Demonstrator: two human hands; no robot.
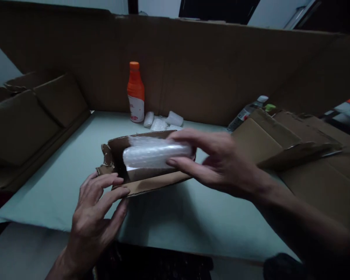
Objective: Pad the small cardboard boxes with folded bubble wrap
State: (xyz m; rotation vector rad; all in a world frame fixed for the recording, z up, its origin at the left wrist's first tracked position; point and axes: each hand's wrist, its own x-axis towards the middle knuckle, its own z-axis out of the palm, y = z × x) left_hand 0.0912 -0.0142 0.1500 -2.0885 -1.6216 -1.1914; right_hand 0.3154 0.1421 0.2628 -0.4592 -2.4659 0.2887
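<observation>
A small open cardboard box [146, 182] lies on the pale green table top [61, 175] in front of me. My right hand [218, 163] pinches the right end of a long item wrapped in bubble wrap [154, 153] and holds it in the box's opening. My left hand [96, 206] touches the box's near left corner, fingers spread against its front wall. What is inside the wrap is hidden.
An orange bottle [135, 93] stands at the back beside several small bubble-wrapped bundles [161, 121]. A tall cardboard wall [221, 66] rings the table. Flattened cardboard [282, 144] lies at the right with a clear bottle [246, 112] behind it. More cardboard [26, 120] sits at the left.
</observation>
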